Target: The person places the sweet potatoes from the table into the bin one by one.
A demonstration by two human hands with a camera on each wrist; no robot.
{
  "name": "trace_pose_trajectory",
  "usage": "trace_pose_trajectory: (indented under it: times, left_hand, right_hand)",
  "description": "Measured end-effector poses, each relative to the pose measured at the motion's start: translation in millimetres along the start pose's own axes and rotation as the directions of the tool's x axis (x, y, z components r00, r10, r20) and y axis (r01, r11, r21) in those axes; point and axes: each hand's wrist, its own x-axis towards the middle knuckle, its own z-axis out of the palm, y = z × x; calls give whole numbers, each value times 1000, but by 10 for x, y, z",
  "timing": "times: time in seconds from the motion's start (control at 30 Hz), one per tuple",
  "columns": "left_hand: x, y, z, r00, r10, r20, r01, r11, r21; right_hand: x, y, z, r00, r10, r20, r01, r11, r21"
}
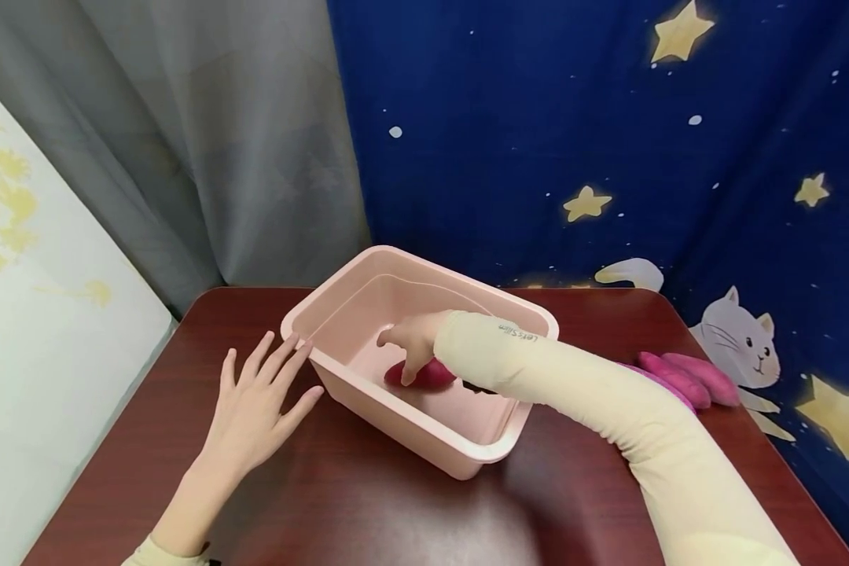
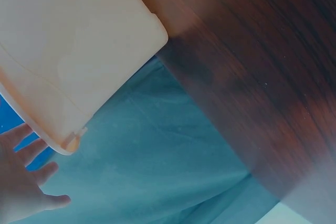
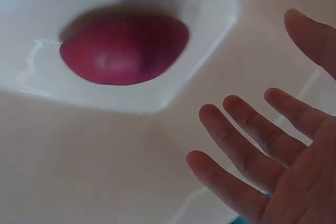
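A pink plastic tub (image 1: 410,402) stands at an angle on the table. On its floor lies one smooth, magenta sweet potato (image 1: 435,377) with tapered ends, also plain in the right wrist view (image 3: 123,51). My right hand (image 1: 417,339) reaches down inside the tub above it, fingers apart and holding nothing; the right wrist view shows that hand (image 3: 283,150) spread to one side of the sweet potato. My left hand (image 1: 258,409) is spread flat by the tub's left corner, fingertips right at the rim. In the left wrist view, its fingers (image 2: 31,153) overlap the tub's edge.
Several more magenta sweet potatoes (image 1: 700,377) lie at the table's right edge, partly hidden behind my right sleeve (image 1: 594,393). Behind the dark red table (image 1: 368,511) hang a grey curtain (image 1: 269,141) and a blue starry one (image 1: 509,157). A white panel (image 1: 56,314) borders the left side.
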Motion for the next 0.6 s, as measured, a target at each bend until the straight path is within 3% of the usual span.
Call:
trace_pose_trajectory:
  times: [0.27, 0.47, 0.6]
  left_hand:
    - [-23, -6, 18, 1000, -2, 4, 2, 1000, 3]
    - [-9, -9, 19, 1000, 6, 1, -6, 1000, 1]
    - [-1, -13, 12, 1000, 7, -1, -7, 1000, 3]
  right_hand:
    - [-321, 53, -198, 986, -142, -85, 141, 990, -26]
    - [-720, 186, -264, 952, -210, -221, 214, 977, -7]
    - [-1024, 293, -261, 929, -210, -305, 228, 973, 27]
